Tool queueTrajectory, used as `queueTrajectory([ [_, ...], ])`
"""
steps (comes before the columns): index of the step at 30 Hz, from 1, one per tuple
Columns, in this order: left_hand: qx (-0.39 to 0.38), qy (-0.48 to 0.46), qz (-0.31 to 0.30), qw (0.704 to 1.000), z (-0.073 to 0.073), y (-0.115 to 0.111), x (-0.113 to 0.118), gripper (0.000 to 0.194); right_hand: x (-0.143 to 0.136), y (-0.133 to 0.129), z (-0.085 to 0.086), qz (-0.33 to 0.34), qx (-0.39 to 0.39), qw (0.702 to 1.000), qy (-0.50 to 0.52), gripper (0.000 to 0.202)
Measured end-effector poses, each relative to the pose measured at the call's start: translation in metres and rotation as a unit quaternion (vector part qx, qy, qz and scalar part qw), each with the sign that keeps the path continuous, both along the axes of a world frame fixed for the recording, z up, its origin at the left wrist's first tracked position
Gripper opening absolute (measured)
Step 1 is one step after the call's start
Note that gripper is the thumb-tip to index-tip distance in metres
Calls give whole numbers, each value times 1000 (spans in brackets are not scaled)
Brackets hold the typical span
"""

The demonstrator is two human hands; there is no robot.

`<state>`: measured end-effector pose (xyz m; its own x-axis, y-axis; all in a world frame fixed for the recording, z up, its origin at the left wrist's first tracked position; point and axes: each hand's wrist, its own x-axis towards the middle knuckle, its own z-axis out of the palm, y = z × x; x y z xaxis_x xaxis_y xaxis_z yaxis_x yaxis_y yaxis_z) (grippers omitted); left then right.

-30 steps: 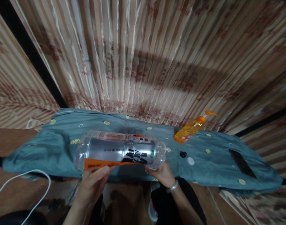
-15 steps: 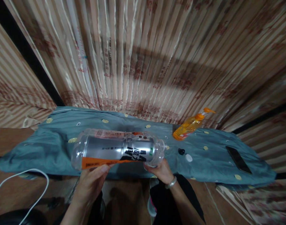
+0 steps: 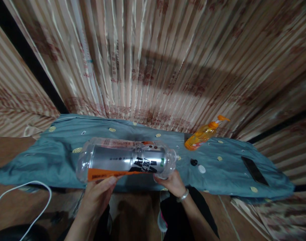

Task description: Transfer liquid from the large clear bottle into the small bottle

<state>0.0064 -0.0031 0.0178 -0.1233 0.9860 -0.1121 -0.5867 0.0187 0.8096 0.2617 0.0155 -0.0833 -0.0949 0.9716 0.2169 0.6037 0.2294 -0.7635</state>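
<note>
A large clear plastic bottle (image 3: 112,154) with a silver and orange label lies sideways in the air, its neck to the right. My left hand (image 3: 101,189) grips it from below near the base, thumb along the orange strip. At the shoulder and neck end, my right hand (image 3: 171,183) is closed around the underside. Both hands' other fingers are partly hidden behind the bottle. On the cloth right of the neck are a small black cap (image 3: 194,162) and a white cap (image 3: 201,169).
A pump bottle (image 3: 201,136) of orange liquid stands at the back right of the blue-green patterned cloth (image 3: 57,147). A dark phone (image 3: 254,170) lies farther right. Behind hangs a striped curtain (image 3: 153,67). A white cable (image 3: 48,197) loops at lower left.
</note>
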Motion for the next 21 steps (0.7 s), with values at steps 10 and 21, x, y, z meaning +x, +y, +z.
queueTrajectory([
  [10, -12, 19, -1, 1000, 4, -1, 0, 41, 0, 0, 7, 13, 18, 1000, -2, 13],
  [21, -3, 19, -29, 999, -4, 2, -4, 24, 0, 0, 7, 8, 14, 1000, -3, 13],
])
